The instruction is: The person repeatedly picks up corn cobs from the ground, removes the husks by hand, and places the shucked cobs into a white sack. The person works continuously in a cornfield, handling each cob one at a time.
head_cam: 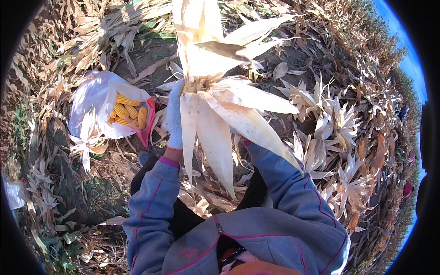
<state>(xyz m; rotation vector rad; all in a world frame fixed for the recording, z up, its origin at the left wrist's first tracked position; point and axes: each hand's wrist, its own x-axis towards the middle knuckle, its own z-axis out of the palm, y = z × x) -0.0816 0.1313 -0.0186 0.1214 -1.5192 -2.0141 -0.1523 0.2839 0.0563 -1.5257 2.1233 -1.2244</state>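
Pale, dry corn husks (215, 134) spread wide in front of me, their leaves fanning out from a brownish stub (202, 84). My left hand (174, 115), in a whitish knit glove, grips them at the left of the stub, its fingers largely hidden behind the leaves. Husk leaves cover nearly all of my right hand; only its sleeve (271, 161) shows clearly, reaching beneath them. Whether a cob is inside cannot be seen. To the left, a white plastic bag (92, 99) with a red edge lies with its mouth open. Several yellow corn cobs (127, 111) are in it.
Loose opened husks (343, 127) lie in a heap to the right, and one empty husk (90, 142) rests against the bag. Cut corn stalks (113, 29) are piled beyond it. Bare soil (115, 175) shows near my left foot (144, 157). A whitish object (14, 194) sits at the far left.
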